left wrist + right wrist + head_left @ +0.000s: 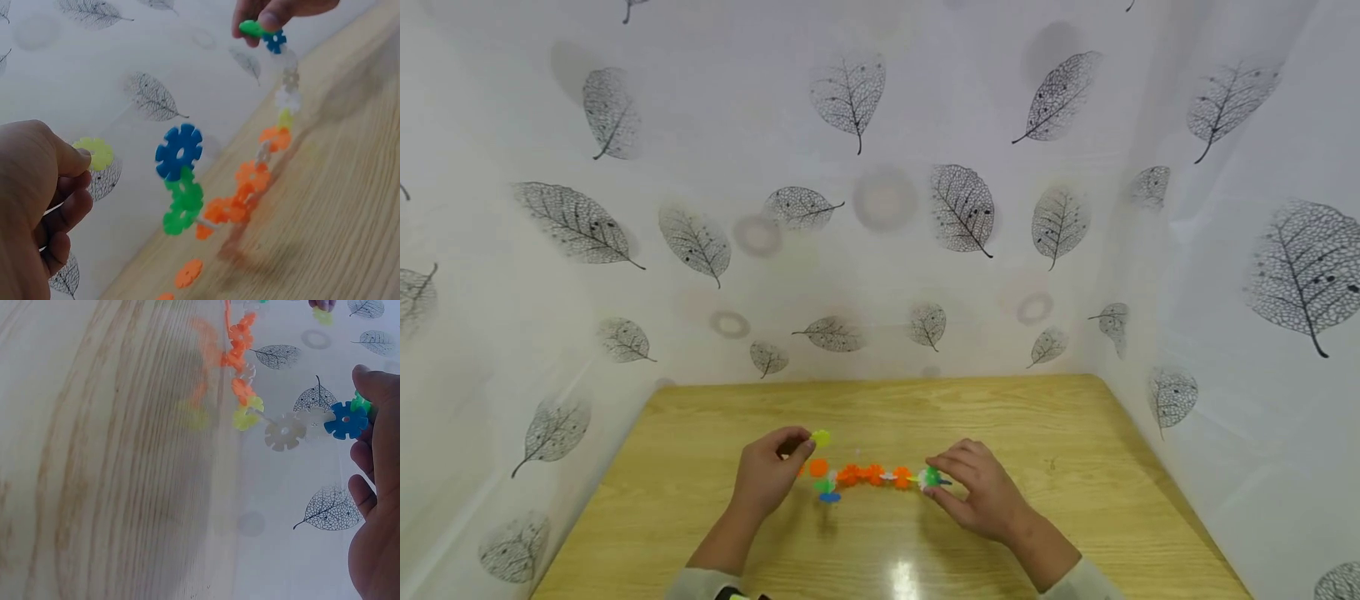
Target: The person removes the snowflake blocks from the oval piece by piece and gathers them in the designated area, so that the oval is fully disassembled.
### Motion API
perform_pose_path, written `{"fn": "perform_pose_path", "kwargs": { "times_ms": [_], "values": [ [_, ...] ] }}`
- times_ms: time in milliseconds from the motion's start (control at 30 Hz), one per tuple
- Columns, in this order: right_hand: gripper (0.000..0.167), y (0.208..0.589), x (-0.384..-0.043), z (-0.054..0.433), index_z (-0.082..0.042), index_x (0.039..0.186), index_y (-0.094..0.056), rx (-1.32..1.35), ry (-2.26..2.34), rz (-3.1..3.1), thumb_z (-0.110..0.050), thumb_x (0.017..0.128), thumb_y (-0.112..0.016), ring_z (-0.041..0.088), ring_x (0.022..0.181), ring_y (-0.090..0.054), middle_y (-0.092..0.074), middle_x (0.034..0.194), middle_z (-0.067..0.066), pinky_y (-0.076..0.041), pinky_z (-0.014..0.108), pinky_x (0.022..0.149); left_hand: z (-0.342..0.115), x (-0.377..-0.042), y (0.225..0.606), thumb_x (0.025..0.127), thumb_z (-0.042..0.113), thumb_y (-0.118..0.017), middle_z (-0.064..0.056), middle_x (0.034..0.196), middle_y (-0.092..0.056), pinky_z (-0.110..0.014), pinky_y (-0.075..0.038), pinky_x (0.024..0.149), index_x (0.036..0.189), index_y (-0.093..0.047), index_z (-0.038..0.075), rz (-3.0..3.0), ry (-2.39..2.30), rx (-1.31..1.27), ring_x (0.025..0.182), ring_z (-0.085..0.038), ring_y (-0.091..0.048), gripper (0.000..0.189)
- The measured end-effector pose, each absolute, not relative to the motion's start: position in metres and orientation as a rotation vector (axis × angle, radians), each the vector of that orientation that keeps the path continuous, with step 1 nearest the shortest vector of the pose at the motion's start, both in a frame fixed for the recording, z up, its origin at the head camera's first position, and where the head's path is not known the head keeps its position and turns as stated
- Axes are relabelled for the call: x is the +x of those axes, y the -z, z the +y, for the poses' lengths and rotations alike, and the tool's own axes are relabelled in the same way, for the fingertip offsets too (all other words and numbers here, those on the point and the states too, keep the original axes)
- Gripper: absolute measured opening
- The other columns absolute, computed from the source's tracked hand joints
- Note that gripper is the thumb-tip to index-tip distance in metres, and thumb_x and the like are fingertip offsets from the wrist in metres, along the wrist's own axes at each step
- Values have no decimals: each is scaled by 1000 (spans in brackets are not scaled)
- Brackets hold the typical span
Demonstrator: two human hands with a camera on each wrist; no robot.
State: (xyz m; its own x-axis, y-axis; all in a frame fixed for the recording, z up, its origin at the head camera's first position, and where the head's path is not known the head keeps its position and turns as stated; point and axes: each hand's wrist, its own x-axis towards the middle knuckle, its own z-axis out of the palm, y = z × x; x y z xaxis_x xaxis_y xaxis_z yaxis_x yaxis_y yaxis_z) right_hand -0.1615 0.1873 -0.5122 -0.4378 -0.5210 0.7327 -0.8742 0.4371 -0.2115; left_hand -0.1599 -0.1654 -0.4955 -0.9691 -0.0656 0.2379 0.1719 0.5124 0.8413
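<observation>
My left hand (766, 472) pinches a yellow notched snowflake disc (97, 154) between thumb and forefinger. A chain of interlocking snowflake discs (874, 475) stretches between my hands, in orange, white, yellow, green and blue. At its right end my right hand (983, 493) pinches a green disc (251, 27), with a blue disc (345, 420) joined just beside it. The chain's left end carries green discs (184, 203) and a blue disc (179, 152), close to my left hand but apart from the yellow disc.
Near my left hand, a separate orange disc (818, 467) lies on the wooden table (1045, 442), with another partly hidden behind the fingers. A white curtain (895, 275) with a leaf print rises behind the table and along both sides.
</observation>
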Motion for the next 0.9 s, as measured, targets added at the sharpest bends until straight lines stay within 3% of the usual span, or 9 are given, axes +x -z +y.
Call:
{"fn": "perform_pose_path", "kwargs": {
  "times_ms": [467, 700, 900],
  "values": [
    [33, 514, -162, 189, -12, 118, -75, 1163, -793, -2131, -28, 90, -83, 12, 97, -64, -75, 108, -5, -53, 40, 85, -203, -168, 513, 96, 20, -76, -1, 98, -74, -23, -56, 72, 109, -76, 10, -2576, 1395, 107, 91, -17, -68, 16],
    [34, 513, -162, 189, -11, 119, -75, 1162, -787, -2142, -29, 91, -82, 12, 97, -64, -75, 105, -2, -52, 40, 85, -222, -174, 524, 94, 20, -75, -1, 91, -73, -27, -53, 66, 108, -76, 11, -2618, 1280, 177, 80, -15, -66, 16],
    [35, 513, -162, 189, -11, 118, -75, 1166, -785, -2139, -28, 89, -84, 12, 98, -64, -76, 105, -1, -53, 39, 85, -236, -174, 533, 95, 21, -74, -3, 92, -73, -32, -53, 71, 108, -76, 9, -2667, 1191, 216, 82, -18, -66, 18]
  ]
}}
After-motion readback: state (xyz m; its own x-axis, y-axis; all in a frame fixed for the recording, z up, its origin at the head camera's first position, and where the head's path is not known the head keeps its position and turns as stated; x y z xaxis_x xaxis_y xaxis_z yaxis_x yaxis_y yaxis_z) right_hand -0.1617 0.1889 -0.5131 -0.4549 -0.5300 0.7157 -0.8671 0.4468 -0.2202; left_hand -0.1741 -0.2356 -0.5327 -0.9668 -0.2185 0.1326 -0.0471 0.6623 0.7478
